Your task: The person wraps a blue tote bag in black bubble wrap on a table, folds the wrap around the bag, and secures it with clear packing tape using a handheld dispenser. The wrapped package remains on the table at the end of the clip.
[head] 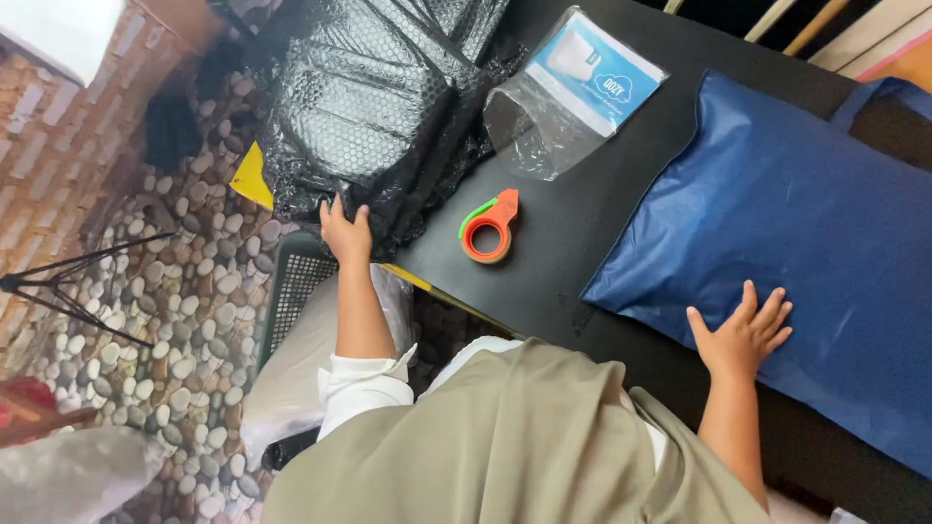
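A stack of black bubble-wrap sheets (374,107) lies at the far left edge of a black table (573,243), glossy and crinkled, its small air cells catching the light in a honeycomb pattern; the heap spills over the table's edge above a yellow corner (252,178) that peeks out from beneath it. The person's left hand (347,233) rests on the lower edge of the bubble wrap, fingers (335,209) spread and laid flat on the plastic, gripping nothing that can be seen. The right hand (744,335) presses palm down on a large dark blue poly mailer bag (806,233), which lies plump and smooth along the right side of the table, with fine creases on its surface; those fingers (772,311) are also splayed wide and hold nothing. Between the two hands, an orange tape dispenser with a green tab (489,227) sits on the bare table, just beside the bubble wrap and apart from the blue bag. Farther back, a clear plastic sleeve with a blue-and-white card inside (573,87) lies partly open, touching the bubble wrap. Below the table's left edge stands a black mesh basket (291,291) on a pebble-patterned floor (184,291), and a black tripod leg (68,286) shows at far left.
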